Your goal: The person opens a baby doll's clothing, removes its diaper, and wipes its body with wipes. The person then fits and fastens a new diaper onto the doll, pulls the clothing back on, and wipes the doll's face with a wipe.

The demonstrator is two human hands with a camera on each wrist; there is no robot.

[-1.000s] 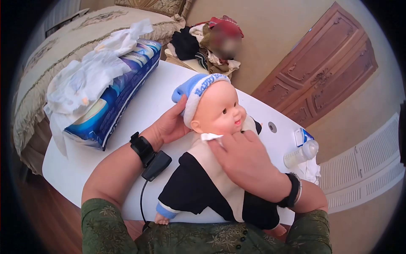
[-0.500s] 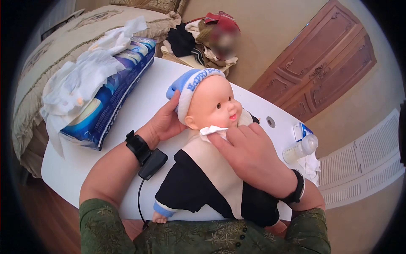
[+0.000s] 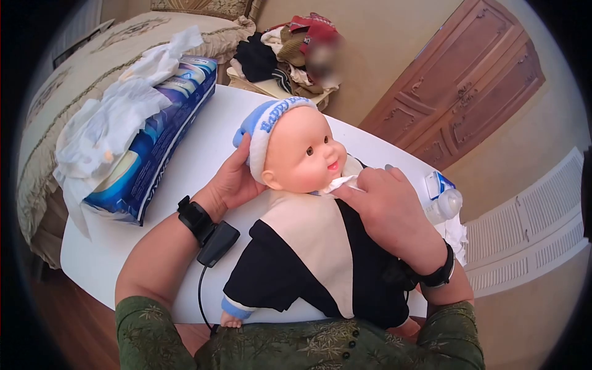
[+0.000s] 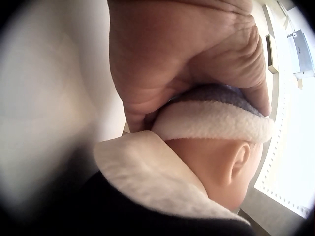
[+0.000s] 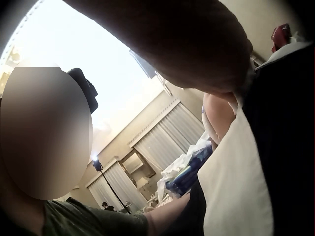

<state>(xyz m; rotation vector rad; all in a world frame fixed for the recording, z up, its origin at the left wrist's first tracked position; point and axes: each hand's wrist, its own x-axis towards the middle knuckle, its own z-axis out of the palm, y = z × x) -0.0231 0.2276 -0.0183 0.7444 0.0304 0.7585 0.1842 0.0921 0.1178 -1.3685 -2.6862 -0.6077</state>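
A baby doll (image 3: pixel 302 151) in a black and cream outfit leans back over the white table (image 3: pixel 197 287), its face turned to the right. On its head sits a blue knit hat (image 3: pixel 264 123) with a white, lettered brim. My left hand (image 3: pixel 233 184) holds the back of the head, thumb on the hat; in the left wrist view its fingers curve around the hat (image 4: pixel 211 120). Under the doll's chin, my right hand (image 3: pixel 394 213) pinches a crumpled white wipe (image 3: pixel 342 183) at the collar. The right wrist view shows this hand (image 5: pixel 192 49) dark, beside the cream cloth.
At the left lies a blue diaper pack (image 3: pixel 154 154) with white wipes (image 3: pixel 111 123) spread on top. A baby bottle (image 3: pixel 445 205) and a small blue-white packet (image 3: pixel 436 184) stand at the right edge. Behind are a bed (image 3: pixel 37 129) and piled clothes (image 3: pixel 256 55).
The right hand has slid the wipe along the doll's neck, from below the ear toward the right under the chin. The left hand keeps its hold on the head.
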